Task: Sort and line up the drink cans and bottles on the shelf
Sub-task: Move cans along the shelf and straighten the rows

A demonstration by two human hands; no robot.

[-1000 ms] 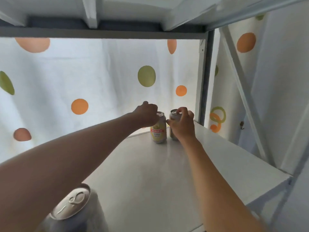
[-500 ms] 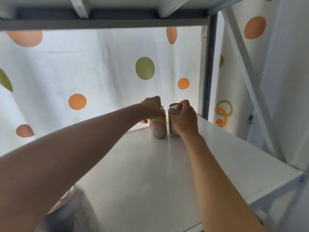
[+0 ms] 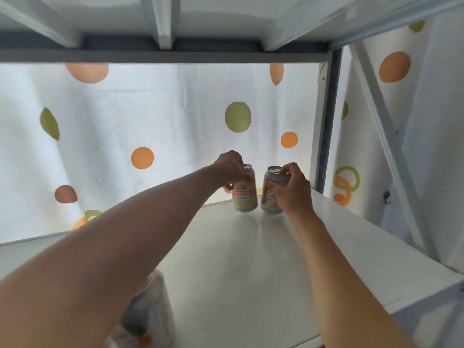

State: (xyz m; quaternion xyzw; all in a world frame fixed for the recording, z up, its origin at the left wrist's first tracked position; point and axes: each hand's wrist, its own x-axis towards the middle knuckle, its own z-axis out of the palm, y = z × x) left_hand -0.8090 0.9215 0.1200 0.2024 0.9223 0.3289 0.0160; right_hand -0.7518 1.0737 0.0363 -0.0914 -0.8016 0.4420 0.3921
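Observation:
Two yellow-labelled drink cans stand side by side at the back of the white shelf [image 3: 251, 272]. My left hand [image 3: 229, 169] grips the left can [image 3: 245, 197] round its upper part. My right hand [image 3: 292, 189] grips the right can [image 3: 268, 194] near its top, which leans slightly to the left. The two cans stand a small gap apart. A third can [image 3: 150, 312] stands near the front left, mostly hidden under my left forearm.
A white curtain with orange and green dots [image 3: 150, 121] hangs right behind the shelf. A grey upright post [image 3: 326, 121] stands at the back right corner, a diagonal brace [image 3: 384, 136] to its right. Another shelf board [image 3: 163, 54] lies overhead.
Both hands have stayed on the two back cans. The cans now stand a little further apart and the right can leans. The view has tilted up slightly.

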